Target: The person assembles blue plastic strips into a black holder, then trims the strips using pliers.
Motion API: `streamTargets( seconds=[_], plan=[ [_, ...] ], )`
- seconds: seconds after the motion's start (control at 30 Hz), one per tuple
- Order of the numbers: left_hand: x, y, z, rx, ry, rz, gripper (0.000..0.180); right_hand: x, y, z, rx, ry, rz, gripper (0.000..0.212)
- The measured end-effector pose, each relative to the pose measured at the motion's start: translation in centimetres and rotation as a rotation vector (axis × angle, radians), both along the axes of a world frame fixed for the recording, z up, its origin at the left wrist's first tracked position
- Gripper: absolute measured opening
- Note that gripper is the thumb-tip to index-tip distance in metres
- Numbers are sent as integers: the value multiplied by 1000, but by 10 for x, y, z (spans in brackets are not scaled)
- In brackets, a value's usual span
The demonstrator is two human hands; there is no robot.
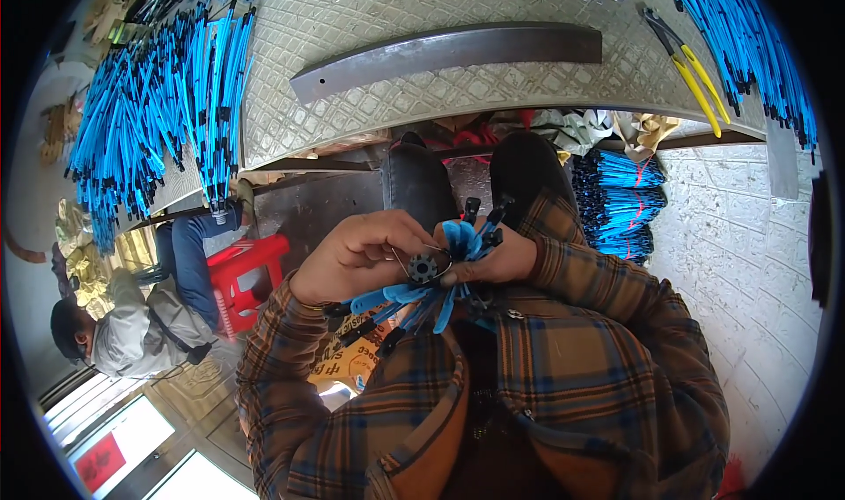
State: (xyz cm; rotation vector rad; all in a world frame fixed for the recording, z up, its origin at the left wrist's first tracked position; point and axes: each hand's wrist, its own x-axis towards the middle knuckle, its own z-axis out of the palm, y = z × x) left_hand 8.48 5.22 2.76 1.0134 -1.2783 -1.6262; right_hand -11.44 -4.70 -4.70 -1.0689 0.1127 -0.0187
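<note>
Both hands meet in front of my chest, below the bench edge. My right hand [497, 258] grips a small bundle of blue tubes with black end caps [440, 293] that fans out downward and to the left. My left hand [356, 253] pinches a thin wire loop [400, 262] with its thumb and forefinger. A small black toothed ring [423, 268] sits on the loop, against the bundle. The fingers of the two hands touch around the bundle. Plaid sleeves cover both forearms.
A bench with a patterned metal top [370, 104] carries a dark curved metal bar [449, 49], yellow-handled pliers [695, 77] and heaps of blue tubes at the left [158, 104] and right [748, 33]. More tubes [625, 205] are stacked under it. Another person [132, 324] sits by a red stool [246, 271].
</note>
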Motion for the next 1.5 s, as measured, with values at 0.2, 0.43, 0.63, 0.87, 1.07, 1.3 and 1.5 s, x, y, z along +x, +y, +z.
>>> streamTargets(
  seconds=[0.2,0.43,0.63,0.87,1.07,1.3,1.5],
  plan=[
    [-8,1,14,192,194,121,22,-1,1,-5,27,-20,-10,36],
    [-16,4,15,212,192,251,19,0,4,-5,88,-6,-16,37],
    [-14,8,17,148,12,181,19,-2,8,-3,23,-41,-61,36],
    [-9,11,28,81,-260,42,32,-1,13,-8,-109,-88,-122,36],
    [-17,1,19,-411,-566,118,37,1,16,-11,-29,-66,-139,37],
    [-35,13,2,-449,-526,404,34,0,13,-15,78,-78,-86,41],
    [-41,15,3,-420,-548,443,28,0,11,-13,66,-59,-71,41]
  ],
)
